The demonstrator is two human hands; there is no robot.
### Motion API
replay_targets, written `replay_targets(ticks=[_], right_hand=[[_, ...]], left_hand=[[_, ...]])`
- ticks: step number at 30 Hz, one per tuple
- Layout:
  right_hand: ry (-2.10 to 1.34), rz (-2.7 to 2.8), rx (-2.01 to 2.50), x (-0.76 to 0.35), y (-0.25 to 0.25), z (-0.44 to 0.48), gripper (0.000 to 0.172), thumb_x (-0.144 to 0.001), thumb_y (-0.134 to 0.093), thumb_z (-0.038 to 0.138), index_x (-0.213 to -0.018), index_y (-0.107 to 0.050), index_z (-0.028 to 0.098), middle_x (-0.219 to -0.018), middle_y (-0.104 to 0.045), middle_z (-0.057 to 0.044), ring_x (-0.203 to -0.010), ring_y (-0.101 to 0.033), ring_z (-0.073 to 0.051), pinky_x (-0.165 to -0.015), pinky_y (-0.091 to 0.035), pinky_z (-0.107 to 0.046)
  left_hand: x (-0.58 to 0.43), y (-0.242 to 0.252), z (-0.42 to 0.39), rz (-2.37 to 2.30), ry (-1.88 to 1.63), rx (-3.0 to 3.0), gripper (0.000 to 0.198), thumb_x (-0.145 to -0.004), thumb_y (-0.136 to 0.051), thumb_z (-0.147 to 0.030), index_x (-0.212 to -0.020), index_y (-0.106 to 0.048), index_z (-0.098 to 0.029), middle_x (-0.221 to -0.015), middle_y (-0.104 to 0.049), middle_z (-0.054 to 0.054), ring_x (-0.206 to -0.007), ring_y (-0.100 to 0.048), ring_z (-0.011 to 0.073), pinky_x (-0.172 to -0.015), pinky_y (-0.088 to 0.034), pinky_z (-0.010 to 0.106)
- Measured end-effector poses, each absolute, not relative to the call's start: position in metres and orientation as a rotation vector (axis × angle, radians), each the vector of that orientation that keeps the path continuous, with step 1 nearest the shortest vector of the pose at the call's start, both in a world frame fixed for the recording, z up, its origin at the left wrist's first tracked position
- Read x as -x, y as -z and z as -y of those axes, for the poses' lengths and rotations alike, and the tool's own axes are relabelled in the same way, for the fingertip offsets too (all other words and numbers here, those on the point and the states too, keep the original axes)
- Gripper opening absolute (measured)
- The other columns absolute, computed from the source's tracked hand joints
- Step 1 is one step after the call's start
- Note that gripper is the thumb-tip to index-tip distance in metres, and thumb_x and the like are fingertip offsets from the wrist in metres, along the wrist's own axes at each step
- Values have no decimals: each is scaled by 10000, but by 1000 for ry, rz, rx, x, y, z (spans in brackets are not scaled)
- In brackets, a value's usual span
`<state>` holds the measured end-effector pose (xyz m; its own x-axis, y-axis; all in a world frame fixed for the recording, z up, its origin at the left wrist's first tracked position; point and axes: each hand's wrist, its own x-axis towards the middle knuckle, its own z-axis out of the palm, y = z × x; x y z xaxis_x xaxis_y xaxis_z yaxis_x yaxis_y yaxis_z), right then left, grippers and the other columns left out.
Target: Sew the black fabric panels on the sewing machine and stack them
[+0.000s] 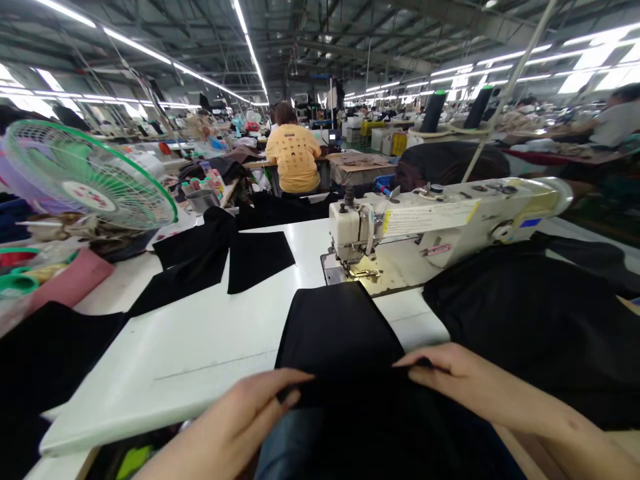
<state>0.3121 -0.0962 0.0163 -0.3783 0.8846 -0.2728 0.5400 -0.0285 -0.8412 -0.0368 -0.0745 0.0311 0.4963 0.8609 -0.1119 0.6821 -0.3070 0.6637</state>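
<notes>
A piece of black fabric (340,327) lies on the white sewing table (200,347), running from the table's front edge up to the needle area of the sewing machine (430,220). My left hand (250,413) pinches the fabric's near edge at the left. My right hand (450,377) pinches the same edge at the right. Both hands are closed on the cloth at the table's front edge.
More black fabric pieces (235,257) lie at the table's far left, and a black pile (540,320) sits at the right. A green fan (85,177) stands at the left. A person in a yellow shirt (294,159) sits ahead, back turned.
</notes>
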Motion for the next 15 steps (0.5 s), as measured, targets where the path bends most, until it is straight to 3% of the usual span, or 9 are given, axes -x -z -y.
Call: replay_targets(ticks=[2, 5, 7, 10, 15], right_hand=[[-1241, 1854, 1536, -304, -3, 67, 311, -938, -536, 421, -846, -735, 200, -783, -719, -10, -741, -675, -213, -646, -539, -279], [-896, 1823, 1617, -290, 21, 24, 255, -873, -597, 362, -684, -623, 193, -759, -640, -9, -745, -609, -197, -680, -486, -285], [-764, 1787, 1678, -281, 35, -1, 241, -812, -640, 299, -615, -540, 205, -778, -592, -18, -779, -574, -199, -726, -453, -301], [-691, 1729, 1771, -270, 48, -26, 236, -717, -689, 223, -587, -492, 215, -751, -534, -10, -707, -513, -184, -677, -398, -299], [-707, 1675, 1747, -260, 56, -35, 235, -614, -669, 116, -563, -467, 226, -608, -490, 29, -629, -481, -168, -630, -369, -279]], left_hand=[[25, -27, 42, -1403, -348, -2095, 313, -942, -449, -411, -989, -725, -270, -790, -745, 19, -714, -695, 215, -688, -546, 289], [7, -7, -11, -1668, -305, -2226, 334, -947, -432, -396, -746, -632, -219, -717, -673, 49, -686, -653, 230, -651, -489, 313], [-2, 10, -41, -1791, -300, -2296, 257, -914, -497, -360, -726, -587, -209, -849, -670, 87, -813, -651, 256, -706, -484, 335], [-8, 31, -69, -1807, -381, -2207, 119, -802, -636, -286, -764, -561, -202, -975, -639, 116, -927, -619, 280, -758, -487, 360], [-10, 41, -77, -1697, -498, -2083, 151, -735, -607, -112, -705, -498, -212, -754, -604, 28, -771, -603, 211, -745, -483, 324]])
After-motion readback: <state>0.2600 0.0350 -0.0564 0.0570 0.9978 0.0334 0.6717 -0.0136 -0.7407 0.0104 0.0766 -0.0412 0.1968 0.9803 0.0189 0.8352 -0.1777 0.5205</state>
